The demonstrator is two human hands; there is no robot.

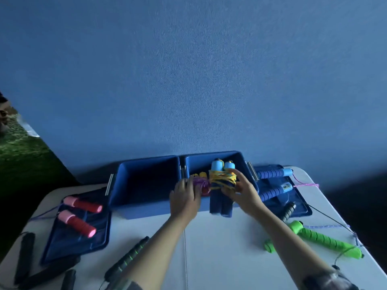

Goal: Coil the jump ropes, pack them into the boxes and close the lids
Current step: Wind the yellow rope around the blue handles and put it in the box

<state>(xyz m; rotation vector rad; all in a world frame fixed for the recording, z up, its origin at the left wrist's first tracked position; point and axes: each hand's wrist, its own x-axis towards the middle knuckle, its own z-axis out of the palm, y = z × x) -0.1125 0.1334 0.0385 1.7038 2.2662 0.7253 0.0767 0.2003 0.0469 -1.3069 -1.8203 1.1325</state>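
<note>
On a white folding table two open blue boxes stand side by side against a blue wall. The right hand grips a blue-handled jump rope bound with yellow cord, held over the right box's near rim; the left hand touches a purple-corded bundle beside it. Pink-handled ropes lie on a lid at left, blue-handled ones on a lid at right, green handles in front

Blue boxes, yellow cord on blue-handled rope, ribbed green handles (pink-capped red handles left).
</note>
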